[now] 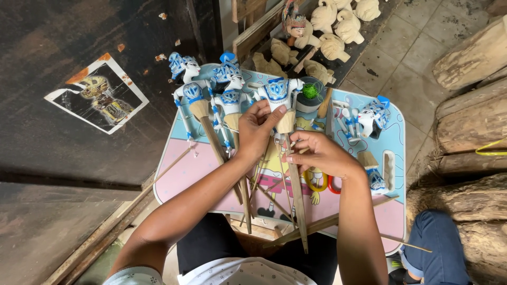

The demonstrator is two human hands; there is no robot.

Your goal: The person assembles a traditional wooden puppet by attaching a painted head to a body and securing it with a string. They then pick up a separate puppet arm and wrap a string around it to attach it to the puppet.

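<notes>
head view: a headless blue-and-white puppet body on a wooden stick is gripped by both hands over the small table.
the left hand is closed on it, the right hand pinched below; a torn picture lies left of the table.

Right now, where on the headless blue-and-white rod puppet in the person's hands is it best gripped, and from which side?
Probably on the pale wooden cone below the painted torso of the headless puppet, coming from the side. It narrows into a long stick pointing toward the person, so fingers can wrap it. The left hand already grips there, the right hand lower on the stick, sparing the thin arms.
</notes>
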